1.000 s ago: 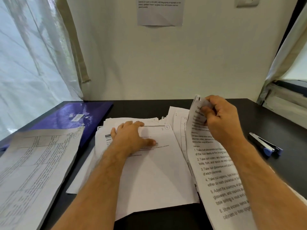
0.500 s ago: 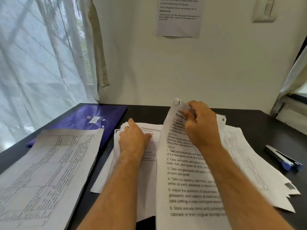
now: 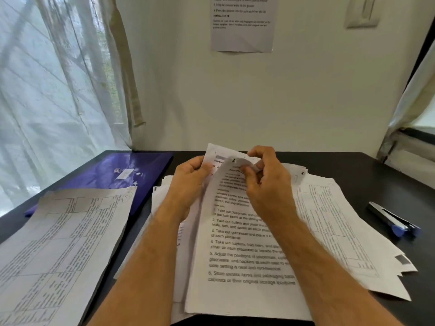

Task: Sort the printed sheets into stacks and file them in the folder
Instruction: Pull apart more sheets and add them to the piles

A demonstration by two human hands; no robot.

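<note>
A sheet of numbered instructions point(image 3: 237, 260) lies on top of the middle pile of printed sheets on the black table. My right hand point(image 3: 266, 184) pinches its curled top corner. My left hand point(image 3: 188, 182) grips the top edge of the sheets behind it, lifted off the pile. A stack of table-printed sheets point(image 3: 58, 250) lies at the left, overlapping the blue folder point(image 3: 117, 172). More table-printed sheets point(image 3: 336, 222) are spread to the right.
A blue and black stapler point(image 3: 395, 222) lies on the table point(image 3: 353, 168) at the right. A notice point(image 3: 242, 24) is taped to the wall ahead. A sheer curtain point(image 3: 47, 90) covers the window at the left.
My right hand carried the instruction sheet from the right side to the middle pile. My left hand rose off the pile and took hold of the sheets' top edge.
</note>
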